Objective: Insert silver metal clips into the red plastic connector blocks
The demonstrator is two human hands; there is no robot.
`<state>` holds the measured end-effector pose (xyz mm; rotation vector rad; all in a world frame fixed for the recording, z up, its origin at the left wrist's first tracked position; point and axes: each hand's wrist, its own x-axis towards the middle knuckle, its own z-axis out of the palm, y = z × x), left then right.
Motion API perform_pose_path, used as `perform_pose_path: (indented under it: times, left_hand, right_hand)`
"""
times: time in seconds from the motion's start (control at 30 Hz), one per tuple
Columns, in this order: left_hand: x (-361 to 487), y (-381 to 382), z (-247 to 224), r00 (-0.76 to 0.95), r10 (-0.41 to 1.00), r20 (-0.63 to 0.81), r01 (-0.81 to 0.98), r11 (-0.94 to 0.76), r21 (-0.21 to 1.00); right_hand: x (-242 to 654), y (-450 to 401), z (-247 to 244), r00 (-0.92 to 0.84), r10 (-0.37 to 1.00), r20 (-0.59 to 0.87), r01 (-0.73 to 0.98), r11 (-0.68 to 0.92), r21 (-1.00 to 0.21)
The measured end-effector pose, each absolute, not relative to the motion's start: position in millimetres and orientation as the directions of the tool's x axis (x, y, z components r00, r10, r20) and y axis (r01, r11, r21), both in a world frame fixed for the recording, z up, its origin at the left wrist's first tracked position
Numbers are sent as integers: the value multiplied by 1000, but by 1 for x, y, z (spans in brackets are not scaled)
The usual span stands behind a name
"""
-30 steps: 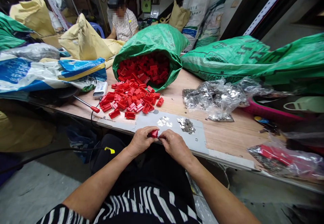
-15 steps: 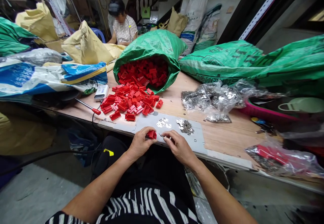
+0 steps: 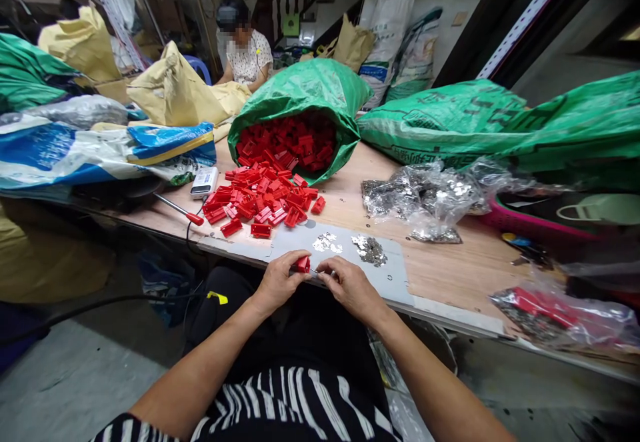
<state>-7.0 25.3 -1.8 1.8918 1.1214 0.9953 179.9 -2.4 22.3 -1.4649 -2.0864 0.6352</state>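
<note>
A red plastic part (image 3: 303, 265) is gripped in my left hand (image 3: 281, 283) over the table's front edge. Close beside it on the right, my right hand (image 3: 345, 285) pinches a small thin metal piece (image 3: 314, 271), its tip at the red part's open end. Just beyond my hands, a shiny heap of small metal pieces (image 3: 327, 242) and a darker heap (image 3: 370, 251) lie on a grey sheet (image 3: 397, 275). Many loose red parts (image 3: 260, 195) spread from the mouth of a green sack (image 3: 310, 85).
Clear bags of metal pieces (image 3: 425, 199) lie right of the sack, near a pink basket (image 3: 530, 222). A red-handled tool (image 3: 194, 218) and a white device (image 3: 204, 182) sit at the left. Across the table sits a person (image 3: 247, 52).
My right hand has come closer to my left, bringing the thin metal piece up to the red part. The whole view has shifted slightly.
</note>
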Motion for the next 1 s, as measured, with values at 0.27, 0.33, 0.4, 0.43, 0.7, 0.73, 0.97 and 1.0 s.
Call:
perform_pose_path:
  times: [0.27, 0.33, 0.4, 0.43, 0.7, 0.73, 0.97, 1.0]
  left_hand:
    - [-9, 26, -6, 340, 901, 270, 369, -392, 843]
    - [-9, 26, -5, 340, 900, 272, 372, -394, 840]
    - [-9, 26, -5, 344, 899, 273, 373, -398, 838]
    - [-9, 27, -5, 346, 898, 272, 373, -397, 838]
    - [-9, 28, -4, 333, 910, 246, 375, -367, 851]
    - [-8, 28, -4, 333, 910, 246, 375, -367, 851]
    - [-5, 29, -3, 321, 914, 247, 413, -370, 832]
    - [-5, 29, -3, 321, 915, 246, 412, -368, 833]
  right_hand:
    - [175, 5, 19, -297, 951, 87, 767, 292, -572]
    - [174, 6, 18, -299, 951, 83, 775, 293, -561]
    - [174, 5, 18, -292, 953, 81, 780, 287, -556]
    - [173, 5, 18, -289, 954, 78, 782, 282, -556]
    - [173, 6, 24, -277, 960, 48, 797, 258, -547]
    - [173, 6, 24, -280, 959, 45, 803, 259, -536]
    - [168, 7, 19, -270, 960, 74, 843, 273, -463]
    - [169, 8, 19, -274, 959, 74, 830, 274, -485]
